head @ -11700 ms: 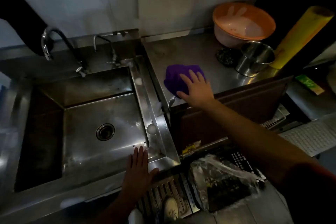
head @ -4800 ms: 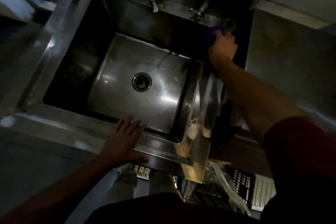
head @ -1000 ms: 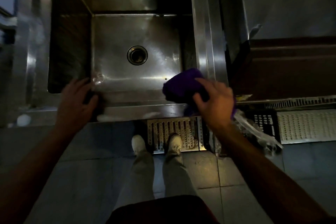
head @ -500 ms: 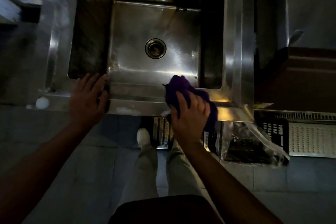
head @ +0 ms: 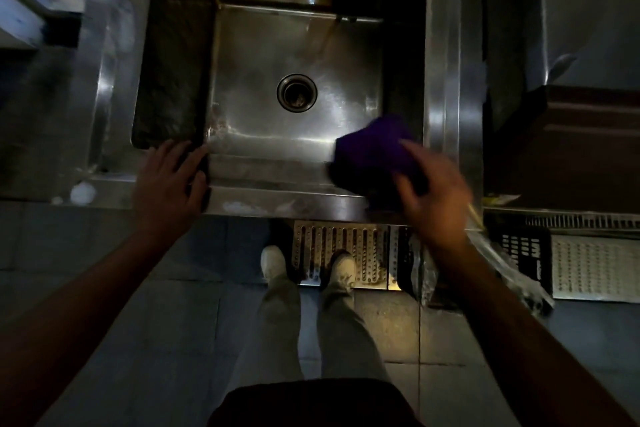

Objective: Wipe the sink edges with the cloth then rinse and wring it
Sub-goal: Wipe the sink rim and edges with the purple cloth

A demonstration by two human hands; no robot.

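The steel sink [head: 263, 191] fills the upper half of the view, seen from straight above, with its drain [head: 296, 92] in the middle of the basin. A purple cloth [head: 372, 149] is bunched at the sink's front right corner, over the front rim. My right hand [head: 434, 191] grips the cloth there and is blurred with motion. My left hand [head: 166, 180] lies flat on the front rim at the left, fingers spread over the basin's edge, holding nothing.
White soap blobs [head: 82, 193] sit on the front rim at the left. A dark counter [head: 571, 135] adjoins the sink on the right. On the tiled floor lie a metal drain grate [head: 346, 246], a black crate [head: 526, 253] and my two feet [head: 273, 262].
My right hand has slid the cloth to the right along the front rim, from the middle to the front right corner. My left hand has stayed on the rim.
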